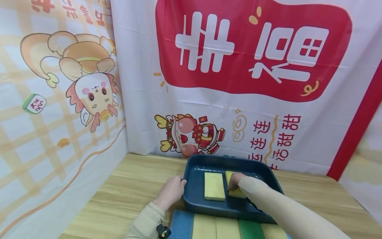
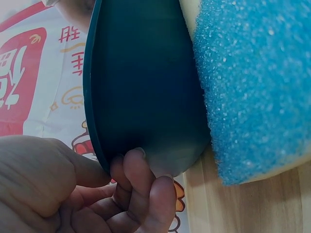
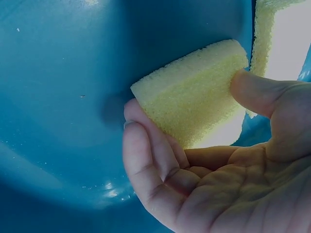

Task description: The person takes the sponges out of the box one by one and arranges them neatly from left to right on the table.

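A dark blue rectangular tray [image 1: 194, 169] stands on the table. My left hand [image 1: 172, 192] holds its left end, the thumb and curled fingers pinching the rim in the left wrist view. Inside the tray, my right hand [image 1: 235, 181] grips a yellow sponge [image 3: 194, 92] between thumb and fingers. That sponge appears slightly bent in the right wrist view, and the hand partly covers it in the head view. Just left of it, another yellow sponge [image 1: 214, 186] lies flat on the tray floor.
Along the tray's near side runs a row of sponges: a blue one [image 1: 182, 224], several pale yellow ones [image 1: 204, 227] and a green one [image 1: 251, 229]. Printed cloth [image 1: 143, 99] hangs behind the wooden table [image 1: 110, 189] and at its left.
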The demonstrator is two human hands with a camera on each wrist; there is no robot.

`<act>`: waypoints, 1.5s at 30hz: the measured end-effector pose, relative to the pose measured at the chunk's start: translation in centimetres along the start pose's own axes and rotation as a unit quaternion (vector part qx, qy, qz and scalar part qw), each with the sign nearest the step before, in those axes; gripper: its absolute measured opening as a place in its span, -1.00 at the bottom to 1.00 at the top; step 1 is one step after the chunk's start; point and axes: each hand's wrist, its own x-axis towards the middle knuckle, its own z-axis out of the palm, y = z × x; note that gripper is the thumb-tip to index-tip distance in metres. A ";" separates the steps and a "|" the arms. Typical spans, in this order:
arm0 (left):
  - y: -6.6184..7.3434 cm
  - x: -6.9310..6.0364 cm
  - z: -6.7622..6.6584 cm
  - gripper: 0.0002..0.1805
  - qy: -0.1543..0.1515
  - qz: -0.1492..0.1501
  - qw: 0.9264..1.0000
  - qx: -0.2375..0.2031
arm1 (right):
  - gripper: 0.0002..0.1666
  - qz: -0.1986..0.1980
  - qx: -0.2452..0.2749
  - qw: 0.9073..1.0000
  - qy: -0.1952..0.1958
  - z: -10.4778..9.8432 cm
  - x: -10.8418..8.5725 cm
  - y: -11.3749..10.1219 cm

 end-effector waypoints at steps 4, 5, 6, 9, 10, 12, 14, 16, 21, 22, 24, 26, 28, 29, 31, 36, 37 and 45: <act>0.0 0.1 0.0 -0.73 0.001 0.001 1.000 0.005 | -0.56 0.005 -0.017 1.000 -0.005 0.0 0.1 -0.2; 0.0 0.1 0.0 -0.73 0.001 0.000 1.000 0.006 | -0.56 0.004 -0.020 1.000 -0.006 0.0 0.0 -0.2; -0.1 0.1 0.0 -0.73 0.001 0.001 1.000 0.006 | -0.55 0.005 -0.016 1.000 -0.007 0.1 0.2 -0.1; -0.1 0.2 0.1 -0.73 -0.001 -0.002 1.000 0.003 | -0.54 0.004 0.000 1.000 -0.009 0.1 0.5 0.3; -0.2 0.2 0.2 -0.73 0.000 0.001 1.000 0.005 | -0.55 -0.002 0.003 1.000 -0.012 0.1 0.6 0.5; -0.2 0.3 0.2 -0.74 0.004 0.007 1.000 0.011 | -0.56 -0.013 -0.001 1.000 -0.017 0.0 0.8 0.7; -0.3 0.3 0.2 -0.75 0.006 0.011 1.000 0.015 | -0.56 -0.017 0.001 1.000 -0.022 -0.2 0.9 0.8; -0.3 0.3 0.2 -0.76 0.010 0.016 1.000 0.022 | -0.49 -0.012 0.019 0.999 -0.028 -0.5 0.8 0.8; -0.3 0.1 0.1 -0.76 0.009 0.013 1.000 0.018 | -0.11 0.051 0.129 0.990 -0.030 -1.6 -0.4 0.8; -0.3 0.1 0.0 -0.75 0.009 0.012 1.000 0.016 | -0.08 0.060 0.146 0.987 -0.029 -1.9 -1.0 0.6; -0.3 0.1 0.0 -0.75 0.010 0.009 1.000 0.017 | -0.06 0.055 0.158 0.986 -0.028 -2.5 -2.8 0.1; -0.3 0.1 0.1 -0.75 0.010 0.008 1.000 0.019 | -0.12 0.048 0.155 0.986 -0.027 -3.5 -5.4 -0.8; -0.3 0.2 0.1 -0.74 0.010 0.008 1.000 0.022 | -0.18 0.046 0.150 0.987 -0.027 -4.5 -8.0 -1.8; -0.3 0.2 0.1 -0.73 0.009 0.009 1.000 0.021 | -0.22 0.042 0.142 0.989 -0.027 -5.0 -9.1 -2.1; -0.3 0.3 0.1 -0.73 0.008 0.009 1.000 0.016 | -0.27 0.041 0.132 0.990 -0.027 -5.9 -10.8 -2.6; 0.0 0.2 0.0 -0.73 0.008 0.008 1.000 0.003 | -0.27 0.042 0.131 0.990 -0.032 -7.2 -12.1 -2.4; 0.1 0.2 -0.1 -0.73 0.009 0.009 1.000 0.003 | -0.28 0.044 0.131 0.990 -0.032 -7.3 -12.3 -2.3; -0.1 0.1 0.1 -0.75 0.010 0.019 1.000 0.008 | -0.24 0.039 0.117 0.992 -0.018 -8.0 -14.3 -1.7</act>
